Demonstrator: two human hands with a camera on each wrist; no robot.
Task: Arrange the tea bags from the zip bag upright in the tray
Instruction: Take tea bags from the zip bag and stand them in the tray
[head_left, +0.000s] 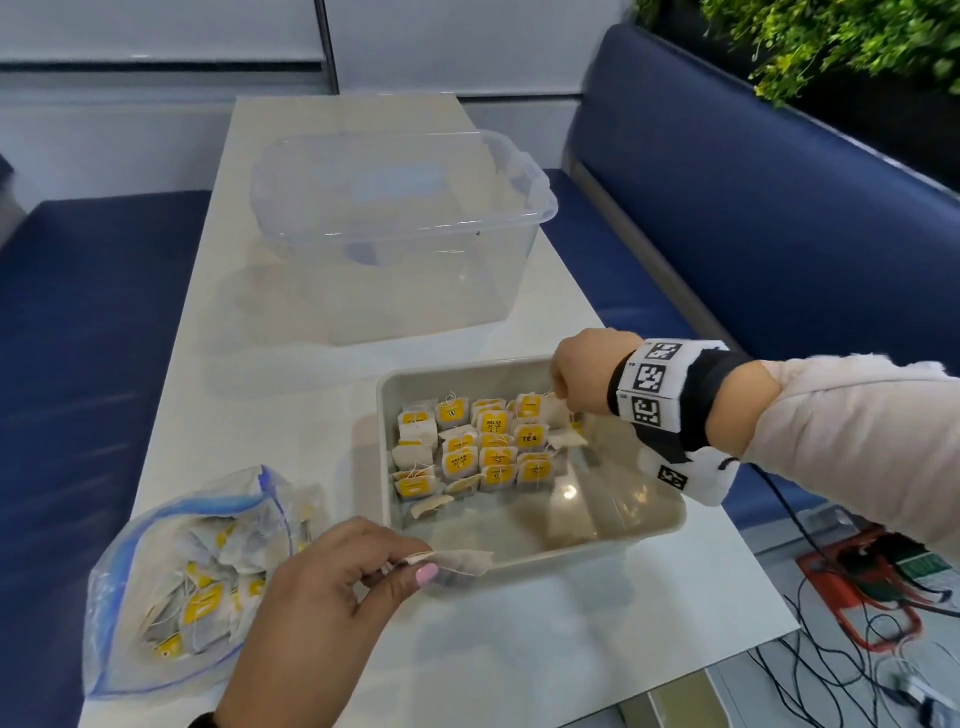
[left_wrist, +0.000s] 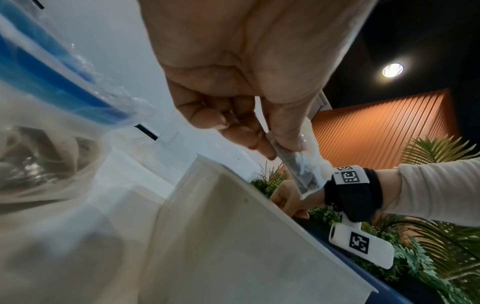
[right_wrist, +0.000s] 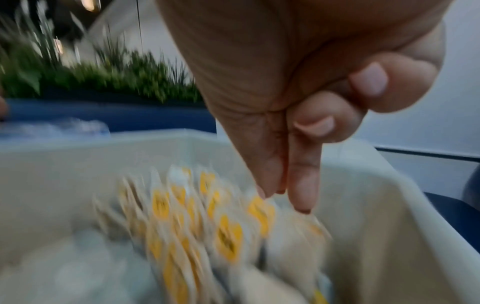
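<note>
**Tray part filled; bag still well stocked**

The tea bags stand in rows in the far-left part of the tray, yellow tags up. Most are upright and packed side by side. A few at the near and right edges of the block lie flat or lean, so those rows are not finished. The near and right parts of the tray floor are bare, roughly half by my estimate.

One loose tea bag is pinched between thumb and fingers of the left hand, held at the tray's near rim and not yet set down. The left wrist view confirms the pinch on its top edge.

The right hand is over the tray's far-right corner, fingers pointing down at the end of the back row. The right wrist view is blurred; two fingertips are together just above a tag, the other fingers curled in. Whether they grip a bag or its string, I cannot tell.

The zip bag lies open on the table, left of the tray, with many tea bags inside in a loose heap. Judged from this, the task is somewhere near its middle.

A clear bin stands beyond the tray, apart from it.
</note>
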